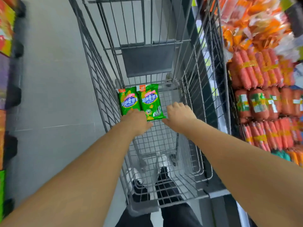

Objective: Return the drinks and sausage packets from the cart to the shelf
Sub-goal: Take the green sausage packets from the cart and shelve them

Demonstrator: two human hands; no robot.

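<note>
Two green sausage packets lie side by side on the floor of the grey wire cart (188, 89), at its far end: the left packet (128, 99) and the right packet (150, 100). My left hand (136, 119) reaches down onto the near ends of both packets, its fingers hidden beneath it, so I cannot tell whether it grips them. My right hand (179, 114) hovers just right of the right packet, fingers spread, holding nothing. No drinks are visible in the cart.
The shelf (262, 79) at the right holds stacked red-orange sausage bundles and orange packets, close to the cart's right side. Colourful boxes (5, 30) line the left edge. Grey floor tiles (49, 79) stretch between. My feet show through the cart's mesh.
</note>
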